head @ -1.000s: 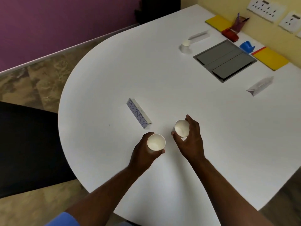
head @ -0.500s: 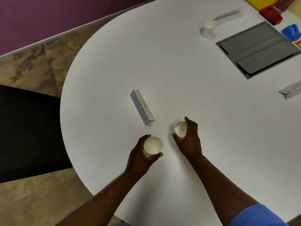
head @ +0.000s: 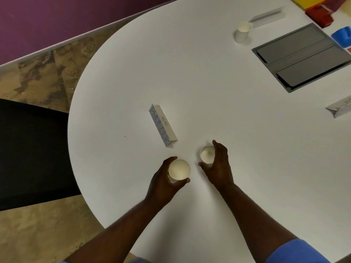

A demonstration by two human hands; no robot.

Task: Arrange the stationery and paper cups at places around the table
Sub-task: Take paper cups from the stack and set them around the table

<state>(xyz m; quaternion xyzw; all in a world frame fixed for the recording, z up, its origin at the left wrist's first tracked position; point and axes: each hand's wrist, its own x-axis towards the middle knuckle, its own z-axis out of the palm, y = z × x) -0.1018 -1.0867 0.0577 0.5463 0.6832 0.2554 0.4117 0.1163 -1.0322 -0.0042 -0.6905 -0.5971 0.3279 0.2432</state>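
Left hand (head: pixel 163 180) is gripping a paper cup (head: pixel 179 169), mouth up, only its white interior showing, above the white table (head: pixel 209 82). Just beside it, right hand (head: pixel 218 165) is curling around a second cup (head: pixel 206 154). Beyond, a folded name card (head: pixel 163 128) is lying; a third cup (head: pixel 242 33) is standing well apart.

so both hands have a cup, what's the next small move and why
Probably set the right cup, gripped by the right hand, down beside the near name card and let go. That card has no cup standing by it, while the far name card already has the far cup beside it. The left hand holds the left cup.
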